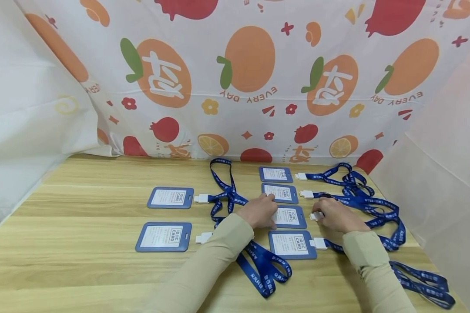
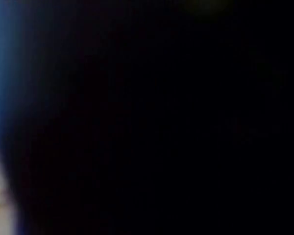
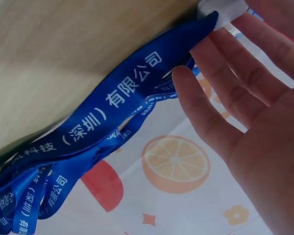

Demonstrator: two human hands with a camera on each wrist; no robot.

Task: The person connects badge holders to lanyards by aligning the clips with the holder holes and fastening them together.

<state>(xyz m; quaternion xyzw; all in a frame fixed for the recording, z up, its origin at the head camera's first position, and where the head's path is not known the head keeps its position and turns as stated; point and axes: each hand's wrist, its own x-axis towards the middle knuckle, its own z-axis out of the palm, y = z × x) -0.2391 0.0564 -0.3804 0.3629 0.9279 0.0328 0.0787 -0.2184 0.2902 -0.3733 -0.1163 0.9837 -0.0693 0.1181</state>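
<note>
In the head view my left hand [image 1: 260,211] is at the left end of a blue ID card holder [image 1: 291,217], third from the back in the right column. Its fingers and thumb grip the holder's upper and lower edges, covering the left part. Just to the right, my right hand [image 1: 338,215] pinches the white plastic clip [image 1: 317,216] of a blue lanyard. A small gap separates clip and holder. In the right wrist view the printed blue lanyard [image 3: 117,95] runs down from the white clip [image 3: 225,11] at the fingertips. The left wrist view is almost wholly dark.
Other blue card holders lie in two columns, such as one at the left [image 1: 163,237] and one nearest me [image 1: 293,244]. White clips and looped lanyards [image 1: 264,265] lie beside them. A fruit-print cloth [image 1: 250,113] hangs behind the wooden table [image 1: 74,261].
</note>
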